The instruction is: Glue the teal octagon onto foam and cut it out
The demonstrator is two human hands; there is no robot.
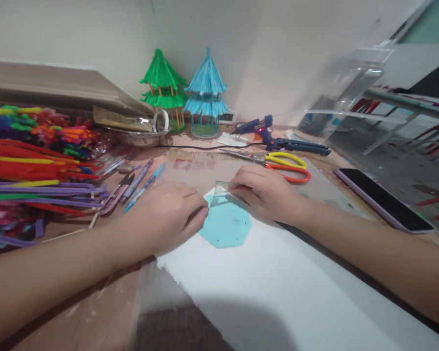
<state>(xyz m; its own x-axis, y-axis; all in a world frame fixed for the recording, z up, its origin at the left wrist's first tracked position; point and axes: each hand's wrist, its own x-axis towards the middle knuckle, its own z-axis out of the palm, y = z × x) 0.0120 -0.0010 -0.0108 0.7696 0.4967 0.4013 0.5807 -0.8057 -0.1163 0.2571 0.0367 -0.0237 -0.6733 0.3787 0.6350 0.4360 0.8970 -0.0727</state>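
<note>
Both your hands are down on the teal octagon, a clear ruler pinned between them.

Your left hand sits curled at the left edge of the teal octagon, fingertips bunched narrow and pressing on its rim; whether they pinch a pen I cannot tell. Your right hand lies flat at the top right corner, fingers pressed together on the clear ruler, whose long axis runs left to right along the octagon's far edge. The octagon lies on the white sheet, right between your hands, just as near to either one. To your left, the open box and metal bowl stand behind heaped pipe cleaners; what the bowl holds stays hidden.
</note>
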